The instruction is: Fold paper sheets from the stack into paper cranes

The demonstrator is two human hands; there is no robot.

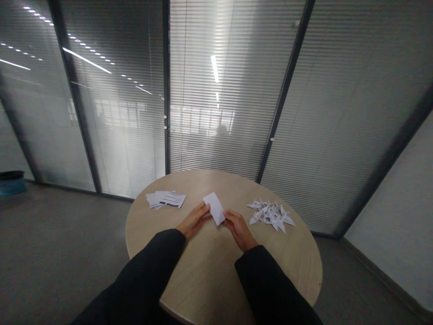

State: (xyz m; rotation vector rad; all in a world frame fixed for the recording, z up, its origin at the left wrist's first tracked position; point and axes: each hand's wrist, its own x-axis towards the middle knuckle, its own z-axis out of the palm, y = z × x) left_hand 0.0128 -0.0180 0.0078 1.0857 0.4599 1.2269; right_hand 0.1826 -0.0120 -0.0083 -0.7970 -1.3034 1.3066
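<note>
Both hands are meeting near the centre of the frame, where a folded white paper [214, 209] is slanting from upper left to lower right, its lower end narrowing to a point. The left hand [194, 220] is holding the paper by its left edge in a narrow grip, fingers close together. The right hand [239, 229] is gripping the lower right edge just as narrowly, fingertips lying against the paper near its point.

Around this work, the round table [203, 271] is leaving room on several sides. Pale wood is stretching from the paper's top end to the far rim, and a wider patch is lying between the forearms toward the bottom of the frame. To the left, a loose stack of printed slips [169, 198] is resting near the left hand but apart from it, well inside the rim. To the right, a pile of folded paper shapes [270, 214] is spreading near the right edge of the tabletop, with a gap separating it from the right hand. Dark sleeves [270, 284] are crossing the near part of the table from the bottom of the frame.

The wood grain is showing faintly. Behind the table, glass panels with blinds [216, 149] are filling the upper frame, dark posts dividing them. Grey floor [77, 243] is extending at lower left, where a blue container [11, 184] is sitting at the frame's edge.
</note>
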